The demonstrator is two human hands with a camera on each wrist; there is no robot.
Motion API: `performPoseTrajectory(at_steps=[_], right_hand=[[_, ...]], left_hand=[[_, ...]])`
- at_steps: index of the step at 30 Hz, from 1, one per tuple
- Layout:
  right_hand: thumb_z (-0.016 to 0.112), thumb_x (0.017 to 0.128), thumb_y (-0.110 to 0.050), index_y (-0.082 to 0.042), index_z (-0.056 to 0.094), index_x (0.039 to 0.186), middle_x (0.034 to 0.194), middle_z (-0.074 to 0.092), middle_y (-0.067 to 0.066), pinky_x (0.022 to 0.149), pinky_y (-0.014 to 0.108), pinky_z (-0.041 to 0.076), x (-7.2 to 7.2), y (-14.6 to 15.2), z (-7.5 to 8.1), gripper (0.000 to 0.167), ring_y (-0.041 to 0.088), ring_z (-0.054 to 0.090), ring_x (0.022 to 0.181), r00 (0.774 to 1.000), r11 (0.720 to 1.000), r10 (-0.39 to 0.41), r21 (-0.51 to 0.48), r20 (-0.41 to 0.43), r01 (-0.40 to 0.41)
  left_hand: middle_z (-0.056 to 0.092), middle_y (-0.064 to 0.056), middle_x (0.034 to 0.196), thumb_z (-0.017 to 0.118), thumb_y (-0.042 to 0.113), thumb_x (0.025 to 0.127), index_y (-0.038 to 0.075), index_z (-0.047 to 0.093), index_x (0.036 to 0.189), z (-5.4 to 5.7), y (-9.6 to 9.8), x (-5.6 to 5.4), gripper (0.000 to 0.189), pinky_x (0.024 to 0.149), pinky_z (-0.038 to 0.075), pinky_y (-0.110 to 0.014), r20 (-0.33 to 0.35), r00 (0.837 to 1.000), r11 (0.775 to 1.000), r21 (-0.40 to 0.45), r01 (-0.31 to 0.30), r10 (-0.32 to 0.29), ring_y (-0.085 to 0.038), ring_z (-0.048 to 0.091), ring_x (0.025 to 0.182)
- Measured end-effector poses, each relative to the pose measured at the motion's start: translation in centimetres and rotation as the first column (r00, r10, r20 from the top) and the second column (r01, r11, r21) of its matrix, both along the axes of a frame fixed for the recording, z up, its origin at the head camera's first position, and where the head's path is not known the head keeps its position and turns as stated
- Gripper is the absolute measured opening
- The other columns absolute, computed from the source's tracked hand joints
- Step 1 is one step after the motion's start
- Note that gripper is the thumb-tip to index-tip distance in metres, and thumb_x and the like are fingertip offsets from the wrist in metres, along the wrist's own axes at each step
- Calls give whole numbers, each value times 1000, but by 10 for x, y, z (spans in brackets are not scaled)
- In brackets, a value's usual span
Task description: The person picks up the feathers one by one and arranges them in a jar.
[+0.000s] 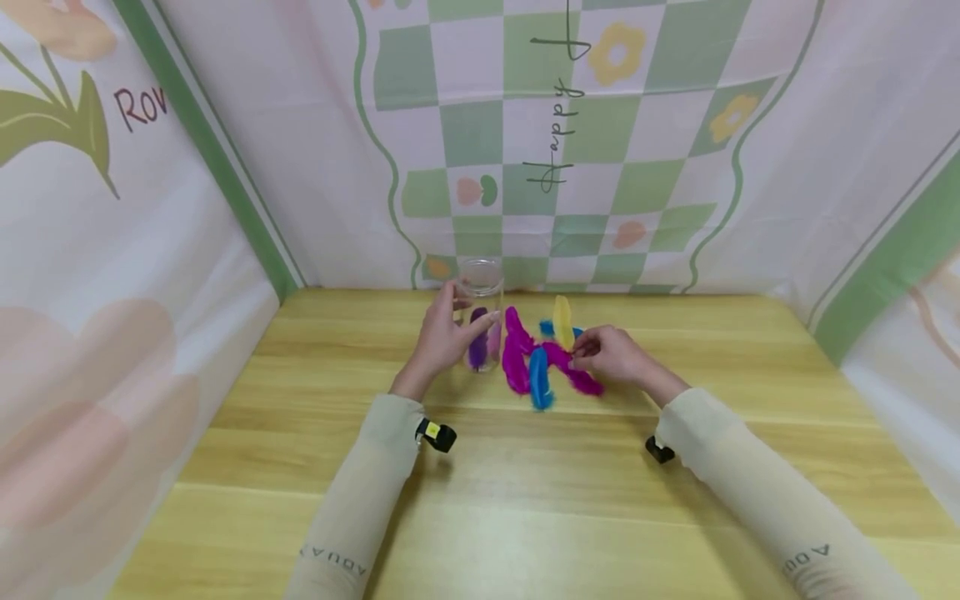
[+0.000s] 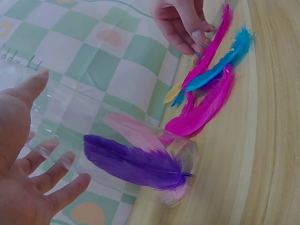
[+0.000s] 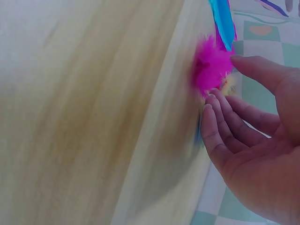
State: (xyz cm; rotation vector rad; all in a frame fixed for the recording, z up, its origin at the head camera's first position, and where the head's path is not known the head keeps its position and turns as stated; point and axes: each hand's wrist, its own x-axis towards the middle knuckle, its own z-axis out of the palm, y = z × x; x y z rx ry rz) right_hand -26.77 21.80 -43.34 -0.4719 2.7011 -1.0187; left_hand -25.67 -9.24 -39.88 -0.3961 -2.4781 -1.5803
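My left hand (image 1: 444, 333) is around a tall clear jar (image 1: 480, 265), thumb on one side and fingers on the other. Inside the jar stand a purple feather (image 2: 131, 161) and a pink feather (image 2: 131, 130). My right hand (image 1: 611, 357) is over the loose feathers, its fingertips at the base of a yellow feather (image 1: 562, 321). In the right wrist view a gap shows between its thumb and fingers (image 3: 218, 136). Under and beside it lie magenta feathers (image 1: 515, 354) and a blue feather (image 1: 539, 379); another blue feather (image 1: 547, 327) is partly hidden behind the yellow one.
The wooden table (image 1: 525, 508) reaches back to a hanging cloth (image 1: 472, 133) with green and white checks. More printed cloth (image 1: 127, 333) hangs at the left side, and a similar one at the right. A small black camera (image 1: 437, 435) is strapped at the left wrist.
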Motion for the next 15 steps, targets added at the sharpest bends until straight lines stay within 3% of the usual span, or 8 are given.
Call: performPoseTrajectory(at_steps=[5,15], right_hand=[[81,89,-20,4,69,109,98,71,13,82,38,57,2,-5,-3,34,24,65,88,999,999,-42,18,-16,42],[82,85,-10,5,68,101,90,72,12,80,40,57,4,-9,-12,26,23,66,82,993,998,-59,20,-104,61]], left_hand=[[51,-10,145,79,45,89,12,49,126,0,1,0,58,101,53,-47,-6,1000,1000,-3,-2,2,-31,58,127],[52,-8,143,79,45,89,14,49,128,1,2,2,59,99,55,-46,17,1000,1000,11,-4,4,-30,57,128]])
